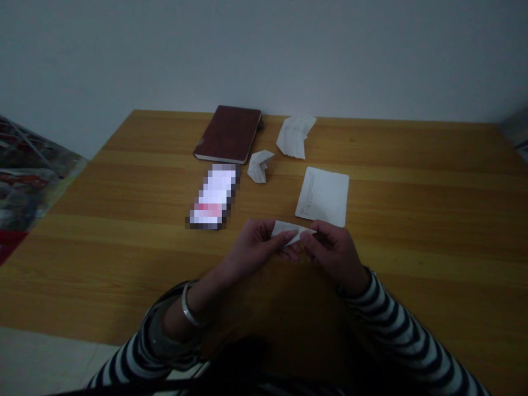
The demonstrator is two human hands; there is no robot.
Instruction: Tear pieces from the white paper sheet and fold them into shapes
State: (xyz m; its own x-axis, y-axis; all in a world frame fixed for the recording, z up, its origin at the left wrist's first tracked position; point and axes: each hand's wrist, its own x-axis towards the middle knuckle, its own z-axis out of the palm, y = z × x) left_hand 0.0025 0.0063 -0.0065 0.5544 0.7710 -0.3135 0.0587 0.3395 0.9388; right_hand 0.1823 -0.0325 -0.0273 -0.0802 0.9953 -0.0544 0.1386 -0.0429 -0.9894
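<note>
From here I see white folded paper (284, 226), a maroon notebook (231, 133), a yellow-brown wood-grained tabletop (421, 203), black-and-white striped sleeves (406, 327).

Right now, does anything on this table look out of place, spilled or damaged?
I see nothing spilled or damaged. The one odd thing is the phone, left of the small folded-paper piece: it shows as coarse blocks, so its screen is unreadable.

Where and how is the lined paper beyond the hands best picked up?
Probably at its right edge, from the right: the lined paper lies flat, so that edge should be lifted slightly before pinching. The right hand, holding a folded slip, is closer to that side.
</note>
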